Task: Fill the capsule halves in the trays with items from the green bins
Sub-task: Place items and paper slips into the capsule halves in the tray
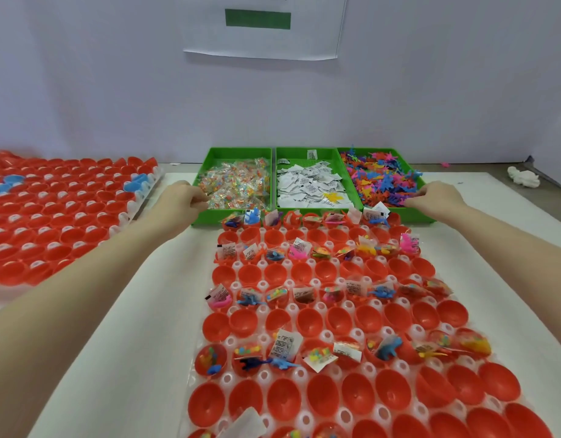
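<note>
Both arms stretch forward over the tabletop (152,311). The left hand (181,197) sits at the near left corner of the leftmost green bin (209,159), its fingers curled in toward the clear packets of coloured beads (238,184) heaped there; whether it pinches one cannot be told. The right hand (439,196) lies at the near right edge of the rightmost green bin (408,165), fingers reaching leftward into the pile of small coloured plastic figures (380,175); the fingertips are buried among them, so its grip cannot be told either.

Between the two hands stands the middle green bin (292,153), holding white paper sachets (311,184) with a yellow figure (333,196) lying on top.

Just nearer than the hands, between the forearms, lies a clear tray (292,309) of red capsule halves (311,320). Its rows alternate: some hold sachets, bead packets and little figures such as a blue dinosaur (388,347), while the rows between are bare red cups.

Out beyond the left forearm lies a second tray of red halves (61,213), with a couple of blue pieces (135,181) on it. Far to the right of the right hand a crumpled white wad (524,178) rests on the tabletop. A sheet of paper with a green bar (257,18) hangs on the wall ahead.
</note>
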A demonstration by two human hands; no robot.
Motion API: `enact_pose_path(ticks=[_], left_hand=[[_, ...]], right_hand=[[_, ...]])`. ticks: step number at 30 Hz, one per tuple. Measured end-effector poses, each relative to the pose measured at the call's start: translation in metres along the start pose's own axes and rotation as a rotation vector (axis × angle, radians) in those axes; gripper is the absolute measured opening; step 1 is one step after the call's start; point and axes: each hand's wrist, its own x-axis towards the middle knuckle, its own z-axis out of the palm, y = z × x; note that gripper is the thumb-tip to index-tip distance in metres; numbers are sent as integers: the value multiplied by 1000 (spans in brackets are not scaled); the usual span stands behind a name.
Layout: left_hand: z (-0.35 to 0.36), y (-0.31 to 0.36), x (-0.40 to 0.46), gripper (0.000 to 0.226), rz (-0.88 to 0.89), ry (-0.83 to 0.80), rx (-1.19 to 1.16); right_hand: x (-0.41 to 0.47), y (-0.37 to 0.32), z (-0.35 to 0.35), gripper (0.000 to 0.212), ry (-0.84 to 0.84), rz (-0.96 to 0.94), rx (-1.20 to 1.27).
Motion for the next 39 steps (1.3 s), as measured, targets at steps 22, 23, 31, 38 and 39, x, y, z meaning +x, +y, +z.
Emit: enact_pose_path(ticks=[22, 23, 31, 38, 39], left_hand=[[-1, 5, -2, 27, -18, -36, 98], [-1, 5, -1, 28, -16, -50, 115], [1, 4, -3, 30, -30, 46, 74], [-2, 5, -8, 27, -7, 119, -7], [-2, 7, -9, 27, -3, 127, -11]], right_hand=[[2, -9, -3, 42, 6, -145, 183], [2, -10, -3, 39, 7, -134, 169], [1, -18, -1, 21, 204, -179, 27], [1, -28, -4, 24, 327, -28, 227], [-1, -33, -4, 30, 344, -15, 254]])
